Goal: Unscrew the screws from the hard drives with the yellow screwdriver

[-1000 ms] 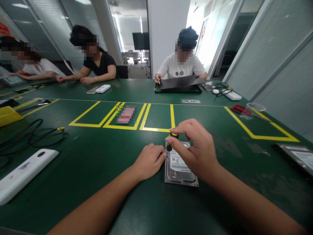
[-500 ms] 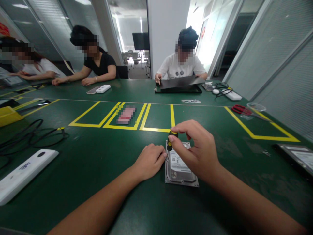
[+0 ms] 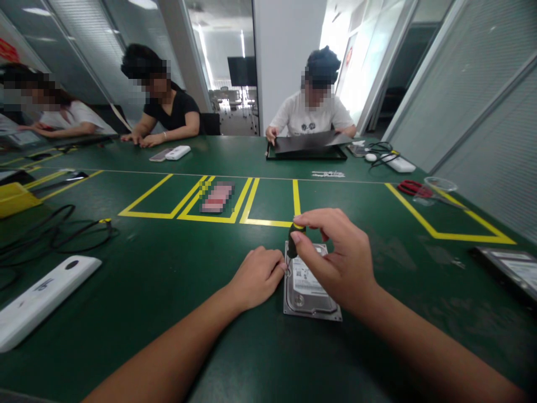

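Fingers (image 3: pixel 274 262) of the left hand (image 3: pixel 254 280) are bending downward at the left edge of the hard drive (image 3: pixel 309 288), their tips lying beside the shaft of the screwdriver (image 3: pixel 292 245); whether they are pinching anything, one cannot tell. Next rightward, the screwdriver is standing over the drive's far left part. Its handle is now showing a dark face low down, where half a second earlier a yellow patch was showing; the drive is keeping its place. The screwdriver is pointing down at the drive, its long axis running nearly upright, its top leaning slightly rightward. The drive is lying flat, label up, its long axis running away from the person. Above the drive's right side, the right hand (image 3: pixel 342 254) is gripping the screwdriver's handle between thumb and fingertips.
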The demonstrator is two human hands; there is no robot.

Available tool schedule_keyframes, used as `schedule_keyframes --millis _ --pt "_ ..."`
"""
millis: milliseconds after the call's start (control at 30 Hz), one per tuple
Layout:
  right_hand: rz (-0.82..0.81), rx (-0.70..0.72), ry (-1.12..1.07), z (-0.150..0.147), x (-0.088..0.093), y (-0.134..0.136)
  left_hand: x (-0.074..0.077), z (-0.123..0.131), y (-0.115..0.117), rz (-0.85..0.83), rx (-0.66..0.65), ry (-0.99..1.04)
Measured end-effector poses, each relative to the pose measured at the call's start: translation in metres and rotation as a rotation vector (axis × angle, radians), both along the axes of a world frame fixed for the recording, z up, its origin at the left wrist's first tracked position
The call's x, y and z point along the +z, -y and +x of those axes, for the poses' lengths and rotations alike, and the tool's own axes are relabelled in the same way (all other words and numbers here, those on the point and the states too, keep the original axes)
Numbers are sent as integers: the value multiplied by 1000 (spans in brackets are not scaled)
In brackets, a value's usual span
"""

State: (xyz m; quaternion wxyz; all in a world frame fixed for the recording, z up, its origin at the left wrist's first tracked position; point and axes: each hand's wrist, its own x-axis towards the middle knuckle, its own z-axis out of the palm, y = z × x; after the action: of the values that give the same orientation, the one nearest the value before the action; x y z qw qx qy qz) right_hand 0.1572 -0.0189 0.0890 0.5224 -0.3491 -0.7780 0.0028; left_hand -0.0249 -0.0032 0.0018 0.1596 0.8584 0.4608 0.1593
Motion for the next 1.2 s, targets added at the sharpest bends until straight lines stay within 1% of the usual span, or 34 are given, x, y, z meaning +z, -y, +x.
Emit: schedule_keyframes --millis 233,367,567,667,867,1200 --pt "-13 34 -16 0 0 0 0 0 0 -7 -3 15" --pt "-32 31 -35 0 -1 1 0 1 -1 -10 0 -3" --pt "-15 32 -3 1 -1 -1 1 0 0 3 -5 9" --pt "-33 32 -7 1 0 -2 1 0 0 0 -8 18" --pt "-45 88 -19 1 0 -1 -1 0 -1 0 -7 2" --pt "-50 68 -21 1 -1 -3 0 -1 -1 -11 -8 23"
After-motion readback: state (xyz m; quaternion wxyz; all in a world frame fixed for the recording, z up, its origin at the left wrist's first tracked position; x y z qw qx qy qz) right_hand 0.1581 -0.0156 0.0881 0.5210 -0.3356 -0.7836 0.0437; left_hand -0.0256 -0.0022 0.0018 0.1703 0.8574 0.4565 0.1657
